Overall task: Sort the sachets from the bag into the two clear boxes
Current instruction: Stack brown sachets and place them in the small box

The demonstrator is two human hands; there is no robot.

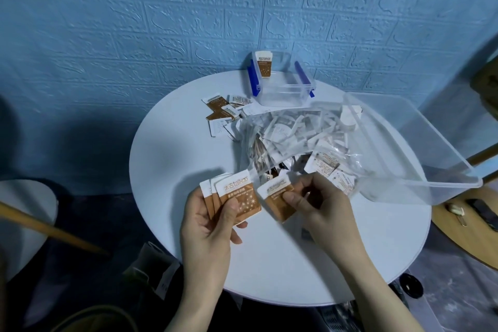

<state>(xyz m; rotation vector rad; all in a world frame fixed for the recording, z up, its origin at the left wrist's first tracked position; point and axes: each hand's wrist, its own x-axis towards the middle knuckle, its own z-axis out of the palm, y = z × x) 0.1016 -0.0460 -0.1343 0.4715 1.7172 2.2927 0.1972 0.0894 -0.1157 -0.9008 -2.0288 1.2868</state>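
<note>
My left hand (208,221) grips a fanned stack of brown-and-white sachets (237,197) over the front of the round white table (188,250). Just to its right, my right hand (320,202) pinches a single brown sachet (277,201) between thumb and fingers. A clear plastic bag (293,137) full of sachets lies behind my hands at the table's middle. A small clear box with blue clips (283,89) stands at the back, one brown sachet (264,63) leaning upright in it. A large clear box (420,143) sits tilted at the right edge.
A few loose brown and white sachets (225,110) lie on the table left of the small box. A blue textured wall rises behind. A wooden stick (48,229) and a white round stool (24,224) are at the left, wooden furniture at the right.
</note>
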